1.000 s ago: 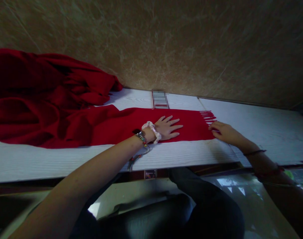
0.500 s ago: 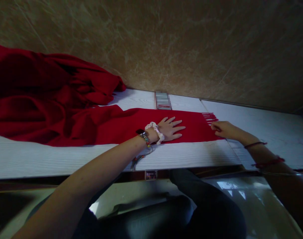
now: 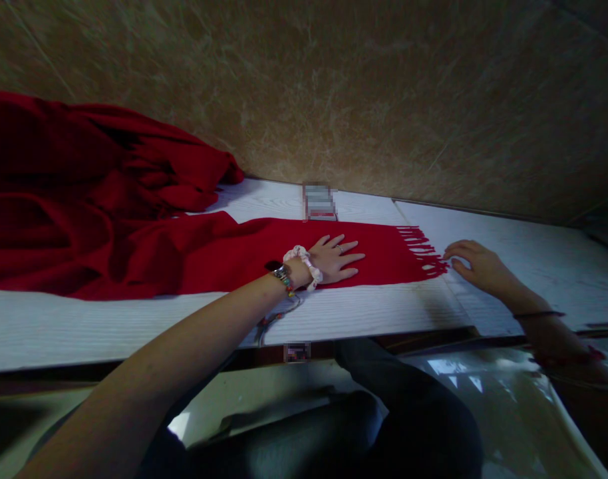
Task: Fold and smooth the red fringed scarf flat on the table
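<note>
A red fringed scarf (image 3: 264, 249) lies along the white tabletop, flat toward its right end and wrinkled further left. My left hand (image 3: 334, 259) rests palm down on the flat part with its fingers spread. Just past the scarf's right end is my right hand (image 3: 471, 266), thumb and fingers curved but apart. Its fingertips hover close to the ends of the red fringe (image 3: 426, 256); whether they touch the strands I cannot tell. The fringe spreads in several separate strands.
More red fabric (image 3: 169, 156) is heaped at the back left against the brown marbled wall (image 3: 334, 93). A blurred-out rectangular object (image 3: 320, 201) lies behind the scarf. The white table (image 3: 109, 332) has its front edge just before my legs (image 3: 408, 412).
My right hand has come away from the scarf's fringe, moving slightly right, and its fingers have parted. More of the fringe now shows. My left hand stays pressed on the scarf.
</note>
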`<state>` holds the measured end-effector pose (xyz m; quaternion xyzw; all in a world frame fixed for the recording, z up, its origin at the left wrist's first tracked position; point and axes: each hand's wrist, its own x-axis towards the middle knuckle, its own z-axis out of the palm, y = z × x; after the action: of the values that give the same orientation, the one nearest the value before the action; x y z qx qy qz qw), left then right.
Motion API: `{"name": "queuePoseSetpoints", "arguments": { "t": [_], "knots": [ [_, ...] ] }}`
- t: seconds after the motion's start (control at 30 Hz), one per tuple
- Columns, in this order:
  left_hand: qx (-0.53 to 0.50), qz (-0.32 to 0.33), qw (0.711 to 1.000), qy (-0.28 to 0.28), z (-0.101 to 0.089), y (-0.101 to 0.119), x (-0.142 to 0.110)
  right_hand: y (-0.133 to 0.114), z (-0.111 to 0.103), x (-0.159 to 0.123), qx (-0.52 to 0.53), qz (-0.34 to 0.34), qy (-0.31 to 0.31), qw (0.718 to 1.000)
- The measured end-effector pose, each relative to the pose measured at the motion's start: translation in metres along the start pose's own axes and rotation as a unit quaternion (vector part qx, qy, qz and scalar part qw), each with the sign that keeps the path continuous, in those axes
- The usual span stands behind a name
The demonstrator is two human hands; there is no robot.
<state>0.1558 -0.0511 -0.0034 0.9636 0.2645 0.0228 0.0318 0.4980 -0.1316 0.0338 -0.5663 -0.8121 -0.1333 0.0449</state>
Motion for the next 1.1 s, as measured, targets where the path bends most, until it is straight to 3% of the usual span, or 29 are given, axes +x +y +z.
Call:
{"name": "queuePoseSetpoints", "arguments": {
  "t": [0.1,0.17,0.33,0.53,0.73,0.83,0.93,1.03,1.1],
  "knots": [
    [0.001,-0.002,1.0,-0.003,-0.002,0.0,0.0,-0.033,0.006,0.01,0.066,-0.015,-0.036,0.997],
    [0.002,-0.005,1.0,-0.004,-0.002,0.0,0.0,-0.038,0.012,0.014,0.052,0.006,-0.06,0.997],
    [0.001,0.001,1.0,0.0,0.003,-0.001,0.002,-0.013,0.014,0.008,-0.05,0.067,-0.118,0.989],
    [0.002,0.005,1.0,0.012,0.005,-0.003,0.002,-0.028,0.013,0.017,-0.009,-0.001,-0.08,0.997],
    [-0.002,-0.001,1.0,0.005,0.004,-0.002,0.001,-0.011,0.013,0.012,-0.093,0.08,-0.157,0.98],
    [-0.004,0.0,1.0,0.005,0.004,-0.002,0.001,-0.009,0.005,0.006,-0.07,0.059,-0.114,0.989],
    [-0.005,-0.001,1.0,0.002,0.003,-0.001,0.001,-0.028,0.003,0.011,0.029,-0.015,-0.049,0.998],
    [-0.005,-0.006,1.0,0.004,0.002,-0.001,0.0,-0.042,0.008,0.019,0.067,-0.035,-0.059,0.995],
    [-0.005,-0.008,1.0,0.005,0.002,-0.001,0.0,-0.037,0.011,0.02,0.055,-0.028,-0.082,0.995]
  ]
}}
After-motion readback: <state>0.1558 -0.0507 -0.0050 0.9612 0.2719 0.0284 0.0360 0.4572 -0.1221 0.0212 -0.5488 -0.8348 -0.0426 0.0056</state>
